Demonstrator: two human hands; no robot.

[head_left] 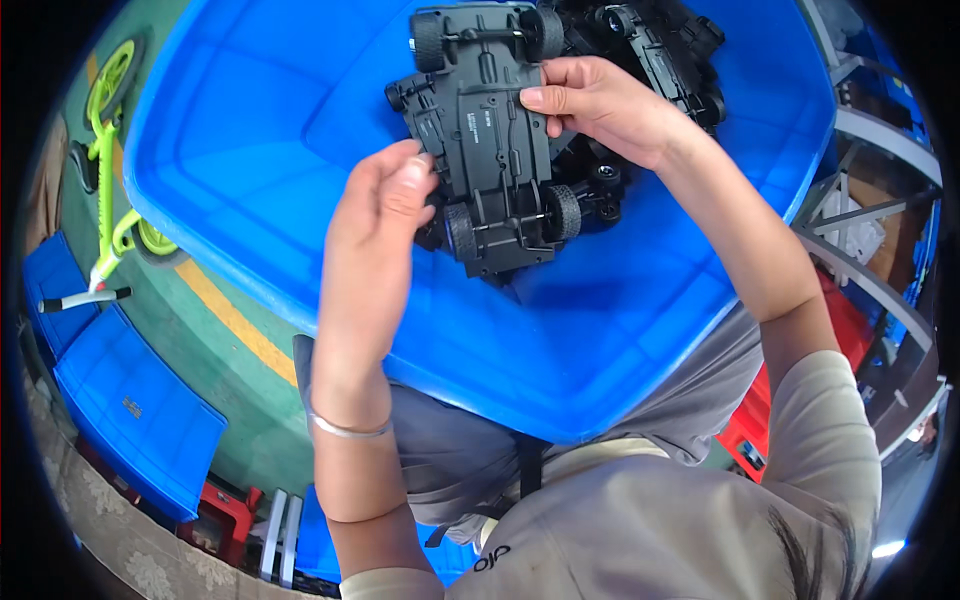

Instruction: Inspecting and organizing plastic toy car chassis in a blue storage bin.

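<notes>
A black toy car chassis [490, 120] with four-wheel underside showing is held over a blue bin [290, 215]. Its chunky black tyres sit at both ends. My right hand [605, 105] pinches the chassis by its right edge, thumb on the underside. Close against the left edge is my left hand [385, 200], its thumb and fingers curled together; whether a small part sits between them is hidden. Behind the held piece lie several more black chassis [660, 60] heaped in the bin, some partly covered by it and by my right hand.
A lime-green child's bike [105, 170] stands on the green floor at the left, by a yellow line [235, 320]. Blue lids [145, 410] and a red stool [225, 520] are at the lower left. Grey metal framing [870, 215] rises at the right.
</notes>
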